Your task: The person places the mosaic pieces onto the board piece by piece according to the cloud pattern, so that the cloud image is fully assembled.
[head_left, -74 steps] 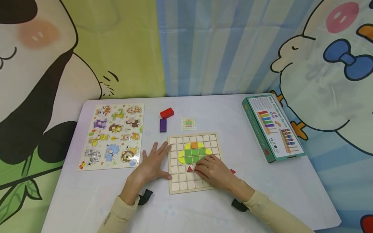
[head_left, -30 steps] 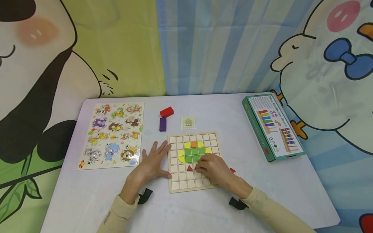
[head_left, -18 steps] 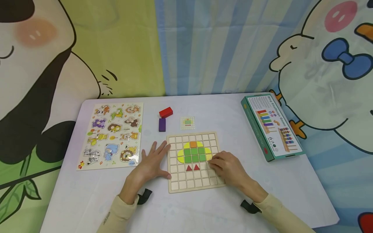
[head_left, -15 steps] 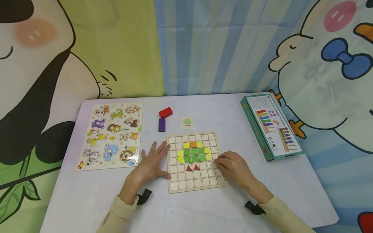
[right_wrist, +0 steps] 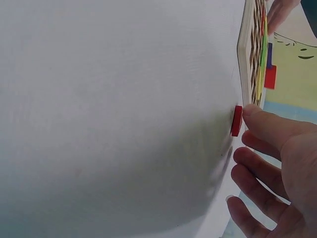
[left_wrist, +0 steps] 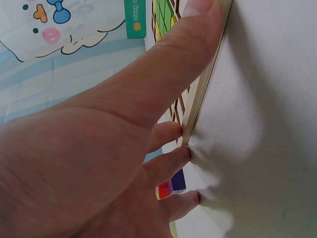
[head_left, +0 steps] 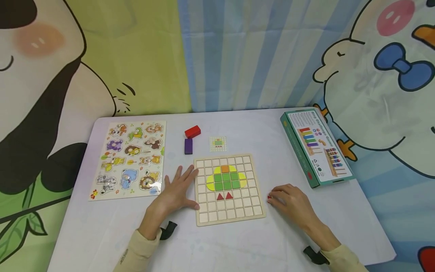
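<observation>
A wooden grid board (head_left: 210,220) lies mid-table, bearing green square tiles (head_left: 227,181), yellow rounded tiles (head_left: 242,180), one orange square (head_left: 224,169) and two red triangle tiles (head_left: 229,195). My left hand (head_left: 176,192) is spread at its left side, with the thumb on the edge in the left wrist view. To the right of the board, my right hand (head_left: 293,204) has thumb and index finger at either side of another red triangle tile (right_wrist: 237,121) at the tabletop. That tile is mostly hidden by the fingers in the head view.
A small pattern card (head_left: 218,144) lies behind the board, beside a red block (head_left: 193,131) and a purple block (head_left: 188,146). At left is an animal puzzle board (head_left: 129,160); a green game box (head_left: 317,147) stands at the back right.
My right hand has let go of the second red triangle on the grid and moved right, off the board, to the loose red triangle on the table. The left hand has stayed put.
</observation>
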`<move>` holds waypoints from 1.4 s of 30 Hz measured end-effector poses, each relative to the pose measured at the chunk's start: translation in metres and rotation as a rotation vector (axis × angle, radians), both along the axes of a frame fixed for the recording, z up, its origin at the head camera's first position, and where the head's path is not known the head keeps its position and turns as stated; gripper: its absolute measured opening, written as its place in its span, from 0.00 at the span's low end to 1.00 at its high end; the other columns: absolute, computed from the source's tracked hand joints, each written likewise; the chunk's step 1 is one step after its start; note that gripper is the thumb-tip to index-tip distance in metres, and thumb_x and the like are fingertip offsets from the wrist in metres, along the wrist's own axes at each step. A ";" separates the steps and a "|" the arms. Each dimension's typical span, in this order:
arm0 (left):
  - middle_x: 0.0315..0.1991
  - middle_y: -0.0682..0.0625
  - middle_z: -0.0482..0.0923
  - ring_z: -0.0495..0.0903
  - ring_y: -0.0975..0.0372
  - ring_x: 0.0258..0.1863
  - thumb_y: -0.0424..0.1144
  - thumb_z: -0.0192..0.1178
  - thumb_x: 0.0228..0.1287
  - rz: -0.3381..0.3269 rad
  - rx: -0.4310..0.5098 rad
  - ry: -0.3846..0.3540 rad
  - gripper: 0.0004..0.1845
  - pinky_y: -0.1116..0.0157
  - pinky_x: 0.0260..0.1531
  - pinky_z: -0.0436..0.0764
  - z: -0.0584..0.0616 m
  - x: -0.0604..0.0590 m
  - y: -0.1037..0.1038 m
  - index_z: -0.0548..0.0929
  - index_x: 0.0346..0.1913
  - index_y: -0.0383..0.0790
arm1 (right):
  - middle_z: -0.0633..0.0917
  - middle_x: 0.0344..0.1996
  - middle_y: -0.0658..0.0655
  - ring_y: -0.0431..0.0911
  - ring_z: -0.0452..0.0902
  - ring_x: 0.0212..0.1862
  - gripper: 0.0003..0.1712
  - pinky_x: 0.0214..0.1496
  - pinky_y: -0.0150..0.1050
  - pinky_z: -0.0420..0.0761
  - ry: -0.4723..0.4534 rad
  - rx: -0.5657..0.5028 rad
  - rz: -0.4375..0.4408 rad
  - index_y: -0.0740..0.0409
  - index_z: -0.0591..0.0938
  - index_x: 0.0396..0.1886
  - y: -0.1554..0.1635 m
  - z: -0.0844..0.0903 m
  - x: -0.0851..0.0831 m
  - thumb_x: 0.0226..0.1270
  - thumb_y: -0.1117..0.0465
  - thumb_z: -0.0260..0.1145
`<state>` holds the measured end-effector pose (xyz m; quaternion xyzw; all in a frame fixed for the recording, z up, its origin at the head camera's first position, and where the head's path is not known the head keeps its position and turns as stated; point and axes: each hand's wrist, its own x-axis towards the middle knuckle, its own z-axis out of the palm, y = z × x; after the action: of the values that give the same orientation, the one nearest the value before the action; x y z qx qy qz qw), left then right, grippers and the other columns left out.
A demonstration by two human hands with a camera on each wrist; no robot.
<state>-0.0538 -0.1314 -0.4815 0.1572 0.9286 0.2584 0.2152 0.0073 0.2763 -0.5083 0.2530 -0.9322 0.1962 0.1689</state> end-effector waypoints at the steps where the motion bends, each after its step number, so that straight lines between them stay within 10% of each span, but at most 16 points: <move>1: 0.84 0.46 0.44 0.35 0.40 0.82 0.50 0.85 0.35 0.000 -0.002 0.001 0.68 0.23 0.68 0.35 0.000 0.000 0.000 0.55 0.81 0.45 | 0.89 0.35 0.52 0.45 0.84 0.39 0.15 0.37 0.44 0.82 -0.003 -0.003 -0.001 0.56 0.91 0.32 0.000 -0.001 0.001 0.42 0.58 0.85; 42: 0.84 0.46 0.43 0.35 0.40 0.82 0.51 0.84 0.36 -0.005 0.000 -0.002 0.68 0.23 0.67 0.35 -0.002 -0.002 -0.002 0.54 0.81 0.46 | 0.87 0.37 0.54 0.45 0.84 0.39 0.14 0.37 0.41 0.85 -0.027 -0.011 -0.033 0.58 0.91 0.37 -0.010 -0.003 0.008 0.48 0.67 0.82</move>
<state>-0.0554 -0.1330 -0.4831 0.1591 0.9281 0.2578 0.2167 0.0154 0.2660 -0.5111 0.2339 -0.9373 0.2020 0.1610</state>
